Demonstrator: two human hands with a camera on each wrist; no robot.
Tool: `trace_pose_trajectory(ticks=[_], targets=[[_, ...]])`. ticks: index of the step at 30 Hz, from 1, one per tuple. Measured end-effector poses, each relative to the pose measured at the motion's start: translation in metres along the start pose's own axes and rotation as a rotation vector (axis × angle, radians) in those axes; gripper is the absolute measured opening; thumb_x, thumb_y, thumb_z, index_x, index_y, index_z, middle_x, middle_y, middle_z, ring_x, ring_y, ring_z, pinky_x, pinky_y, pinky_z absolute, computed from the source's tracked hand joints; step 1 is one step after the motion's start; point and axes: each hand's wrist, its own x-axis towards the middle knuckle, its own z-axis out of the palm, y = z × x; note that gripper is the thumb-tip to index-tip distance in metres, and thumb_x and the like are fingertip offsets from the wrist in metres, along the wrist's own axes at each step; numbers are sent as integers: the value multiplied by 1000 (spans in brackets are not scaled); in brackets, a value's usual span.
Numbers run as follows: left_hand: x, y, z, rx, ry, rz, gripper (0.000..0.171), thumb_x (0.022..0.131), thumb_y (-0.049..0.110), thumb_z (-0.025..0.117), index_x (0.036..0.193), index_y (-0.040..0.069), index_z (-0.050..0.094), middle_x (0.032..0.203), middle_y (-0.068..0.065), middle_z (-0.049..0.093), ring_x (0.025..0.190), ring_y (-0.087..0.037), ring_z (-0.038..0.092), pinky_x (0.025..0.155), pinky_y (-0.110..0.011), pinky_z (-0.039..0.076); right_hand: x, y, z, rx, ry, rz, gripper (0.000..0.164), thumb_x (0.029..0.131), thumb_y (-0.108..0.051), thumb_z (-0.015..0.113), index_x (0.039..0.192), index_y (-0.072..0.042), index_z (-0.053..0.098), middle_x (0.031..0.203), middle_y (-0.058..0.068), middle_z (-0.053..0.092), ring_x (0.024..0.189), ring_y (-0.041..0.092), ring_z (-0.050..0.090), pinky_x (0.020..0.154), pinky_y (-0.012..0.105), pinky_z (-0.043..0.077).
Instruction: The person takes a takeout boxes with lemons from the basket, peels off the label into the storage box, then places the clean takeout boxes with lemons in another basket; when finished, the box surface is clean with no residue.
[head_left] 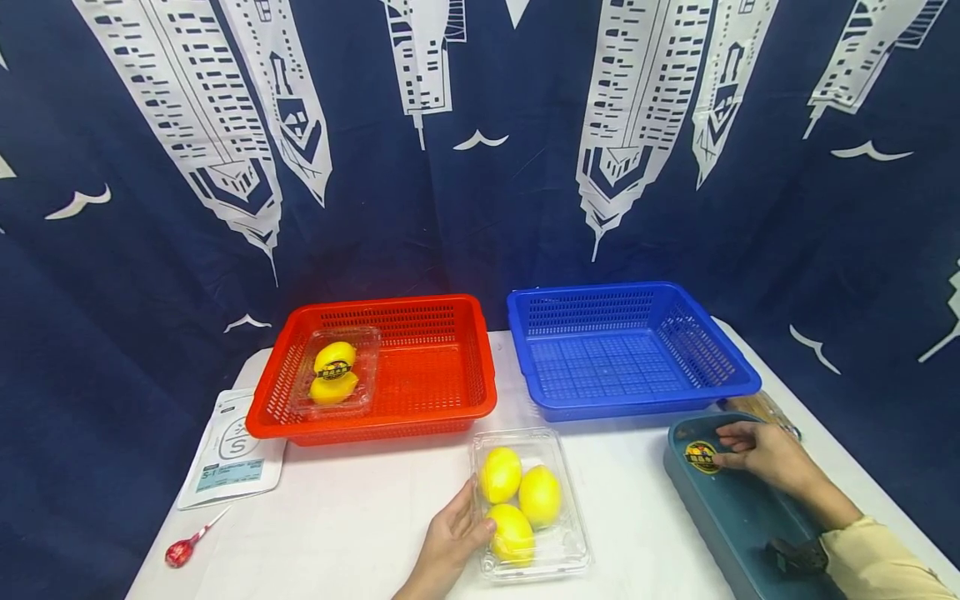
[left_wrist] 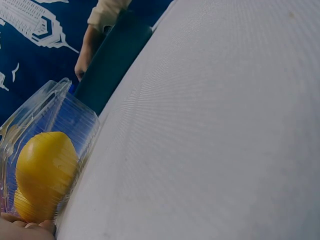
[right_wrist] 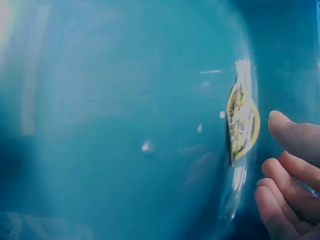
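My left hand [head_left: 452, 537] grips the left edge of a clear plastic clamshell box [head_left: 555, 546] on the table, thumb on top. Three yellow lemons [head_left: 540, 497] lie inside it. In the left wrist view, the box [left_wrist: 80, 117] appears from the side, with the left fingertips [left_wrist: 30, 227] at its near end. On the right, my right hand [head_left: 768, 454] reaches into a teal bin [head_left: 701, 512]. A round black-and-yellow label [head_left: 702, 457] lies by its fingertips. In the right wrist view, the label [right_wrist: 242, 125] looks bent on a shiny clear strip, and a small gap separates it from the thumb [right_wrist: 292, 135].
A red basket [head_left: 375, 429] at the back left holds another clear box of lemons [head_left: 333, 372] with a label. The blue basket [head_left: 637, 404] stands at the back right. A white pouch [head_left: 232, 450] and a red lollipop [head_left: 180, 552] lie at the left.
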Motion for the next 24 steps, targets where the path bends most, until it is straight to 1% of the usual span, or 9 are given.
trace_pose_trajectory(ticks=[5, 10, 12, 13, 16, 19, 22, 24], targets=[[0, 1, 0, -8, -3, 1, 78, 98, 26, 55, 152, -8, 11, 160, -27, 11, 147, -43, 18, 115, -36, 30, -1, -7, -4, 6, 10, -12, 51, 73, -21, 84, 109, 12, 66, 98, 22, 73, 75, 7, 63, 61, 19, 52], [-1, 2, 1, -9, 1, 7, 77, 97, 25, 55, 152, -9, 12, 159, -27, 11, 146, -43, 19, 115, -36, 31, -6, -21, -6, 21, 9, -14, 47, 77, -18, 79, 110, 13, 65, 98, 23, 73, 71, -4, 57, 58, 19, 52], [-2, 2, 1, -11, 1, 6, 77, 97, 25, 55, 152, -9, 12, 160, -27, 11, 146, -43, 18, 115, -36, 30, -8, -29, -8, 27, 4, -16, 46, 79, -18, 78, 111, 13, 64, 94, 20, 73, 70, -5, 56, 57, 20, 51], [-1, 2, 1, -11, 2, 5, 77, 97, 25, 55, 152, -9, 12, 160, -27, 12, 146, -43, 18, 115, -36, 30, -10, -34, -8, 27, 2, -13, 47, 80, -19, 77, 112, 13, 64, 93, 19, 73, 71, -4, 57, 56, 20, 51], [-1, 2, 1, -2, 4, 1, 78, 97, 26, 55, 152, -8, 12, 159, -27, 12, 146, -44, 19, 115, -39, 29, -14, -48, -11, 17, -8, 4, 50, 82, -24, 77, 115, 11, 63, 92, 15, 72, 75, 6, 62, 56, 21, 50], [0, 2, 1, 10, 6, 2, 78, 97, 27, 55, 152, -8, 13, 159, -27, 12, 146, -44, 19, 115, -40, 28, -18, -60, -16, 16, -26, 28, 57, 83, -31, 76, 119, 10, 62, 98, 18, 71, 83, 18, 66, 59, 23, 51], [0, 2, 1, 9, 8, 1, 78, 97, 27, 55, 152, -8, 13, 159, -27, 13, 146, -44, 19, 115, -39, 29, -24, -75, -19, 31, -45, 40, 59, 84, -35, 74, 123, 8, 61, 102, 19, 70, 88, 23, 67, 61, 24, 52], [-1, 2, 1, 7, 9, -1, 78, 97, 27, 56, 152, -8, 13, 159, -27, 13, 146, -44, 19, 115, -40, 29, -28, -86, -21, 36, -51, 41, 59, 85, -36, 74, 124, 6, 61, 102, 16, 70, 90, 24, 68, 63, 27, 54]])
